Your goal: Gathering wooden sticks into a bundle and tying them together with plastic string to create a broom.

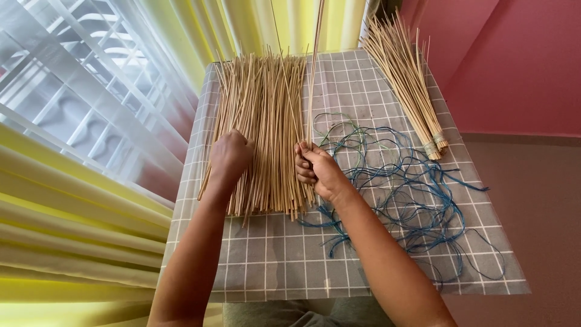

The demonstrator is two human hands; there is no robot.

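Head view: my right hand (319, 171) pinches a few thin, light, springy sticks (313, 72) near their lower ends, while my left hand (230, 155) presses curled onto the loose stick pile (266, 121) beside it.

- Two bare forearms enter from the bottom edge of the head view, with no sleeves showing anywhere along them.
- The left hand (230, 156) carries no ring, watch or bracelet, and no glove covers it.
- The right hand (319, 171) is likewise ungloved, its wrist free of any band or strap.
- A strip of grey-green cloth, seemingly the person's clothing, shows between the arms at the lower edge.
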